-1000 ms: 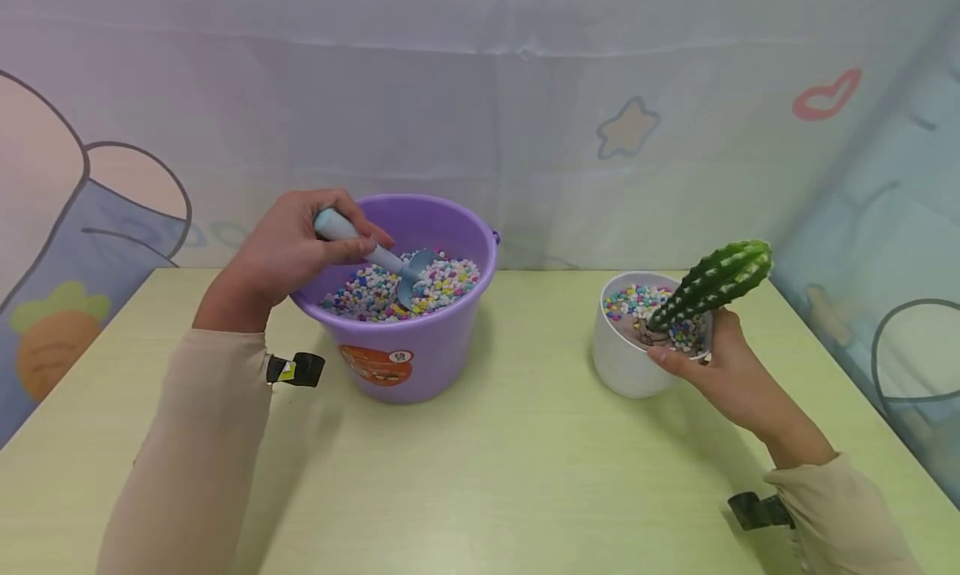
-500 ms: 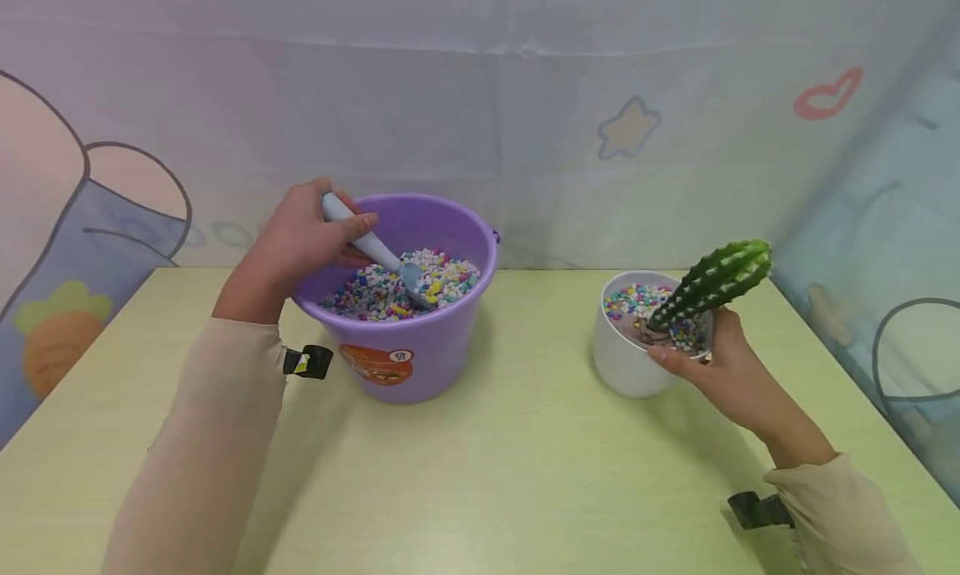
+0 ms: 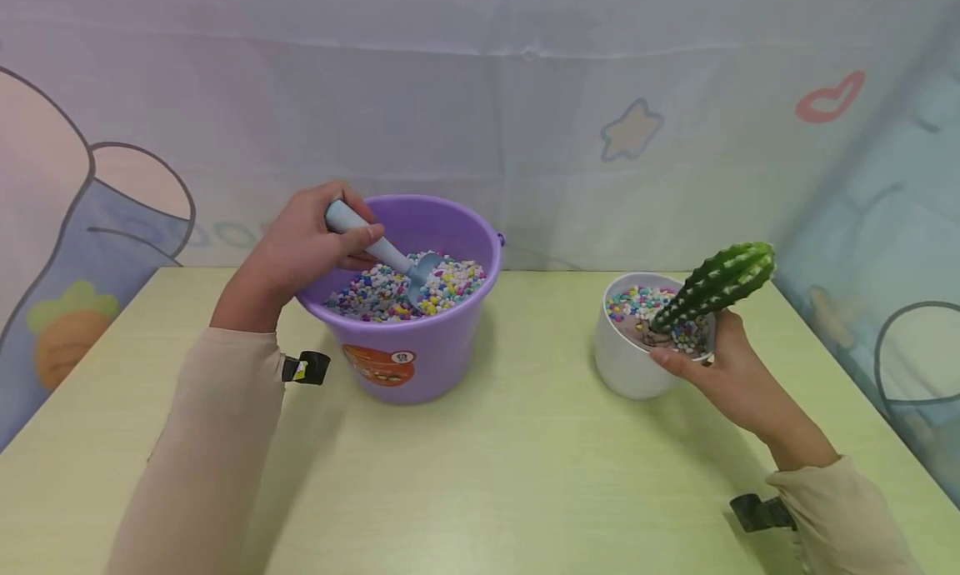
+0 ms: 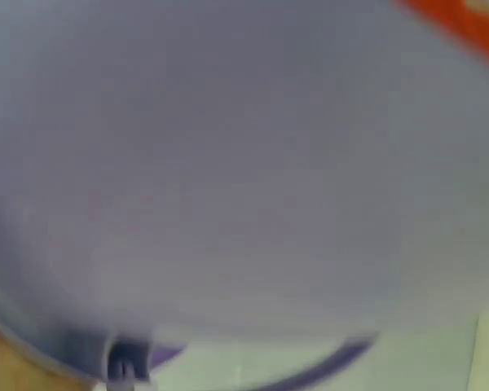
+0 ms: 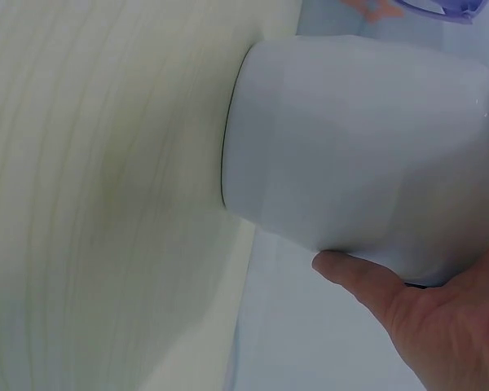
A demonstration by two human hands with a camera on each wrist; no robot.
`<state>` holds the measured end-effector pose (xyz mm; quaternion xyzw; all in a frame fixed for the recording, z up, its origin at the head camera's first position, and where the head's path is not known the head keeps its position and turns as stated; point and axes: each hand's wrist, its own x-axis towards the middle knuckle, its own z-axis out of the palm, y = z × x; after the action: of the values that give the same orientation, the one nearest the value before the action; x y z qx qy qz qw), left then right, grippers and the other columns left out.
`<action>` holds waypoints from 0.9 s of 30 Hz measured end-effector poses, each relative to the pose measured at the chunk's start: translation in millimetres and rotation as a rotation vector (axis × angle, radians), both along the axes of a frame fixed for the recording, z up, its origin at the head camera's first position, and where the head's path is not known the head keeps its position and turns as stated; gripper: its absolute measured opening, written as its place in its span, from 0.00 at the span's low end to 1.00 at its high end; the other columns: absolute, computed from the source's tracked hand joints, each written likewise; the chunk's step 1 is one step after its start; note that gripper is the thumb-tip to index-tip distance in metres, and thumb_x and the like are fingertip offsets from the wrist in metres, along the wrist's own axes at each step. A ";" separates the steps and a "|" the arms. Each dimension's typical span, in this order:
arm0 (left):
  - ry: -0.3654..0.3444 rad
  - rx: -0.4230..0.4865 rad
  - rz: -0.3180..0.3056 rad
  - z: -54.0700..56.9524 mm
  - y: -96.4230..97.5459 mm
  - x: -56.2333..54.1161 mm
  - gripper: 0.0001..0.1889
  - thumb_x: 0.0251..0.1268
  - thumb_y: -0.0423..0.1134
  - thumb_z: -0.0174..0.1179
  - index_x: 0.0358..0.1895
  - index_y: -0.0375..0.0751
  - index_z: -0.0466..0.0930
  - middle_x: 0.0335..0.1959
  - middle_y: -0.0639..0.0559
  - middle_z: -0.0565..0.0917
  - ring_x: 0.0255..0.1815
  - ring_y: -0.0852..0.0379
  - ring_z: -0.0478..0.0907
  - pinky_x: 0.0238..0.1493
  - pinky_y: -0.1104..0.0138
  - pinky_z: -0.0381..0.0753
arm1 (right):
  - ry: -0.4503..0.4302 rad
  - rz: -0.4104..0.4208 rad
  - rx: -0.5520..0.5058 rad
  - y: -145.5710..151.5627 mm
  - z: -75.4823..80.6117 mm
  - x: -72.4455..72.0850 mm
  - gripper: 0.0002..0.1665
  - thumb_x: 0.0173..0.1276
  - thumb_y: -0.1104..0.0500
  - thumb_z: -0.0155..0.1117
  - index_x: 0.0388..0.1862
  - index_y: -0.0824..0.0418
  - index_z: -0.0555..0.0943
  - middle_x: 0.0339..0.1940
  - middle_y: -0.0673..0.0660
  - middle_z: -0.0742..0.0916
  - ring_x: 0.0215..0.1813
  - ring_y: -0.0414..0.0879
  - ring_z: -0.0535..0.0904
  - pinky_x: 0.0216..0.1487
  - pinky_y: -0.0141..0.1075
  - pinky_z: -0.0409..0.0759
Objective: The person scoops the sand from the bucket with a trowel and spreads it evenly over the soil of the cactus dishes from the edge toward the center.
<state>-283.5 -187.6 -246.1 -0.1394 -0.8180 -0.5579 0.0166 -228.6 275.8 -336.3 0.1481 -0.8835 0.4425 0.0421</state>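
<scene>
My left hand (image 3: 303,242) grips the handle of a light blue scoop (image 3: 378,246) over a purple bucket (image 3: 420,350). The scoop's blade lies among small multicoloured pebbles (image 3: 457,287) inside the bucket. In the left wrist view the bucket's wall (image 4: 244,179) fills most of the picture. To the right, my right hand (image 3: 738,383) holds the rim of a white pot (image 3: 633,367), thumb at the front. A green cactus (image 3: 716,283) leans right in the pot, with pebbles and a brownish surface at its base. The right wrist view shows the pot (image 5: 350,155) standing on the table.
The pale yellow-green table (image 3: 487,483) carries the bucket at centre-left and the pot at the right. Behind it hangs a printed cloth backdrop (image 3: 420,100), which also runs along the right side.
My left hand has shifted slightly right with the scoop, whose blade dipped and turned among the pebbles. My right hand and the pot have stayed in place.
</scene>
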 end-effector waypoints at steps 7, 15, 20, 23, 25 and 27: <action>-0.113 0.069 0.125 4.7 4.9 -0.8 0.15 0.72 0.36 0.59 0.48 0.28 0.66 0.35 0.36 0.84 0.29 0.48 0.87 0.36 0.58 0.86 | 0.011 0.010 -0.006 0.5 -3.1 1.5 0.48 0.69 0.59 0.67 0.76 0.63 0.47 0.69 0.65 0.60 0.70 0.59 0.57 0.62 0.29 0.61; -0.092 0.233 0.179 3.6 -1.2 0.5 0.13 0.73 0.35 0.57 0.47 0.28 0.67 0.35 0.40 0.82 0.29 0.51 0.87 0.37 0.58 0.86 | 0.015 0.022 -0.015 -3.0 -2.3 0.1 0.48 0.69 0.59 0.67 0.76 0.62 0.46 0.70 0.64 0.59 0.70 0.58 0.58 0.55 0.19 0.62; -0.071 0.278 0.204 3.2 -3.6 3.9 0.13 0.73 0.36 0.57 0.47 0.29 0.66 0.38 0.39 0.79 0.28 0.53 0.87 0.36 0.60 0.86 | 0.017 0.025 -0.011 -4.5 -2.3 -1.6 0.48 0.69 0.59 0.67 0.76 0.63 0.47 0.70 0.65 0.60 0.70 0.59 0.57 0.59 0.24 0.61; -0.081 0.328 0.194 4.5 -6.4 5.4 0.13 0.73 0.35 0.57 0.46 0.28 0.66 0.36 0.40 0.80 0.28 0.53 0.87 0.35 0.60 0.86 | 0.029 0.033 -0.009 -4.9 -3.4 -2.9 0.47 0.68 0.60 0.67 0.75 0.63 0.48 0.69 0.65 0.61 0.69 0.58 0.59 0.55 0.20 0.62; -0.096 0.363 0.185 5.8 -9.2 6.4 0.13 0.72 0.35 0.57 0.46 0.29 0.65 0.34 0.41 0.80 0.28 0.52 0.87 0.35 0.60 0.86 | 0.032 0.038 -0.012 -5.4 -3.9 -3.4 0.47 0.68 0.61 0.67 0.75 0.63 0.49 0.68 0.64 0.61 0.69 0.58 0.60 0.55 0.19 0.62; -0.111 0.399 0.182 6.9 -12.8 7.9 0.13 0.72 0.35 0.58 0.46 0.29 0.65 0.33 0.42 0.80 0.28 0.52 0.87 0.35 0.60 0.86 | 0.036 0.041 -0.012 -5.8 -4.3 -3.5 0.46 0.68 0.61 0.67 0.75 0.63 0.49 0.68 0.64 0.61 0.68 0.56 0.60 0.55 0.20 0.63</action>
<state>-275.5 -200.4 -239.2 -0.0278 -0.7002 -0.7118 0.0490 -232.1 270.0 -340.6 0.1737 -0.8767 0.4457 0.0500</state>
